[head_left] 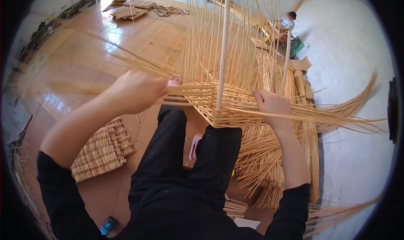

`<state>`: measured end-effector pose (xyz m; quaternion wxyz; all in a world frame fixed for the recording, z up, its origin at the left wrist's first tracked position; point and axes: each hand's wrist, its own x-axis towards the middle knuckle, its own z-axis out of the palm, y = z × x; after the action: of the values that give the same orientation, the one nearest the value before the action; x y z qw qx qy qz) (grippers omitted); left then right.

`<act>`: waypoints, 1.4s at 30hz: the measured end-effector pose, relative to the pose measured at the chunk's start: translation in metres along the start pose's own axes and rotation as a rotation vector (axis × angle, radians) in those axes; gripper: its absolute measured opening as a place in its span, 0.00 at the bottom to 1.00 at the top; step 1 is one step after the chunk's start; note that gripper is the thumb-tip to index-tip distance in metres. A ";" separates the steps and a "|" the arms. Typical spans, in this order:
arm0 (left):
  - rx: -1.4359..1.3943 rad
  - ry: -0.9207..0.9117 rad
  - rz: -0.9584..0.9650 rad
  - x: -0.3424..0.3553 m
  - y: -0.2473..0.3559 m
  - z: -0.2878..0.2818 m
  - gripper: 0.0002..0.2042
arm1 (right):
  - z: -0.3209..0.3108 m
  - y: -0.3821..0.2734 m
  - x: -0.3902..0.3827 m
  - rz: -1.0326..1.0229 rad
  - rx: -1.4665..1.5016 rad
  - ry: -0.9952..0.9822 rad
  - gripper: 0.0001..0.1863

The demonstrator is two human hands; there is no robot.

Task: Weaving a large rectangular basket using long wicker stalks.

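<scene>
The left hand [139, 90] is closed in a fist around several wicker strands [195, 91], and it is blurred, so its separate fingers are hard to make out. The right hand [275, 106] is curled, gripping the right side of the half-woven basket [240, 100], with the thumb on top; its other fingers are mostly hidden. The basket is above the knees, between both hands. Two thick posts [223, 55] rise from it, while its thin stakes, cut off by the upper edge, are too many for counting. One co-worker [288, 24] sits behind.
</scene>
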<state>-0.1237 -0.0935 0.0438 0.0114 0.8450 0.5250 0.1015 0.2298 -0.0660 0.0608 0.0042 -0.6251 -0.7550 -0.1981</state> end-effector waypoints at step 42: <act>-0.900 0.063 0.128 0.192 0.039 0.153 0.13 | 0.046 0.005 0.025 0.042 0.350 -0.297 0.16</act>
<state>0.0213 0.0729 -0.0701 0.3552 0.7833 0.3754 0.3456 0.2395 -0.0276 0.0266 0.0054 -0.6526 -0.7571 0.0304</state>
